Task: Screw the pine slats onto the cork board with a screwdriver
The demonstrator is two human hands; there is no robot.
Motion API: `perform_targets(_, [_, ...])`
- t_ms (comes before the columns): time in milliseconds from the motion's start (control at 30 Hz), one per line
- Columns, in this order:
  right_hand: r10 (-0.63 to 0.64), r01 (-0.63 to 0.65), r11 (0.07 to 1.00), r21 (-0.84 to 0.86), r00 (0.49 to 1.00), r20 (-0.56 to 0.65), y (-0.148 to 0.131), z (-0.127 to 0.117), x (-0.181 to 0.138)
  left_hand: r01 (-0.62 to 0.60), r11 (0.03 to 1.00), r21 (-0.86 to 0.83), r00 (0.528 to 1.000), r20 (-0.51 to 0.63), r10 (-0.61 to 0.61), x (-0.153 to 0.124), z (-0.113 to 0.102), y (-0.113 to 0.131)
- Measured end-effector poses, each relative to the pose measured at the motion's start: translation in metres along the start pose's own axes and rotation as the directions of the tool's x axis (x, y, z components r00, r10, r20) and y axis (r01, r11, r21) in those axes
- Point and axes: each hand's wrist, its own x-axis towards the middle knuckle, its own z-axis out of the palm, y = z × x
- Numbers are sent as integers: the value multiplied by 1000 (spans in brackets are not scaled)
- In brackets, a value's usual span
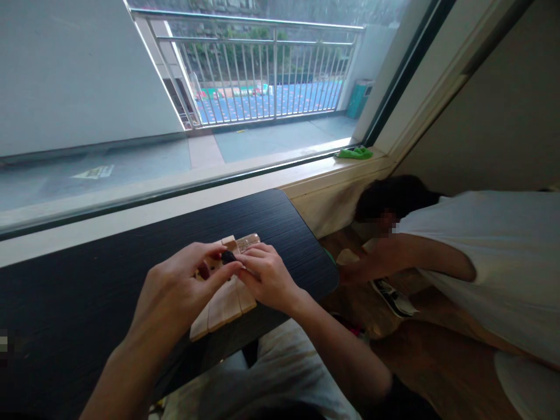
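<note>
My left hand [178, 284] pinches a small black piece [228, 256] between thumb and fingers. Its exact kind is too small to tell. My right hand [269, 275] is closed at the other side of the same piece, fingertips against it and close to my left thumb. Below both hands, a pale wooden slatted board [225, 306] lies at the dark table's near edge, partly covered by my hands. Small dark spots show on its upper part. Just beyond my right fingers lies a clear, shiny packet or case [249, 240].
The dark table [87, 303] runs along a window sill [315, 170], where a green object [355, 153] lies. To the right, a person in a white shirt [490, 251] bends low beside the table's rounded corner. A dark shoe with white edging [394, 298] is near the wooden floor.
</note>
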Motion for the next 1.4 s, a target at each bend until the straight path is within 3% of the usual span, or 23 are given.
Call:
perform_targets(300, [-35, 35, 999, 13, 999, -2, 0, -3, -1, 34, 999, -1, 999, -35, -34, 2, 2, 5])
perform_targets(467, [-32, 37, 988, 147, 999, -41, 6, -2, -1, -76, 997, -32, 996, -46, 75, 5, 6, 5])
perform_targets(733, [61, -105, 931, 349, 989, 134, 17, -13, 7, -86, 995, -52, 995, -44, 84, 12, 8, 7])
perform_targets(1100, [-73, -38, 921, 388, 960, 269, 19, -19, 20, -94, 987, -128, 995, -34, 91, 11, 9, 5])
perform_targets(1400, [-54, -44, 922, 385, 969, 240, 21, -13, 18, -71, 982, -176, 997, 17, 75, 12, 4, 3])
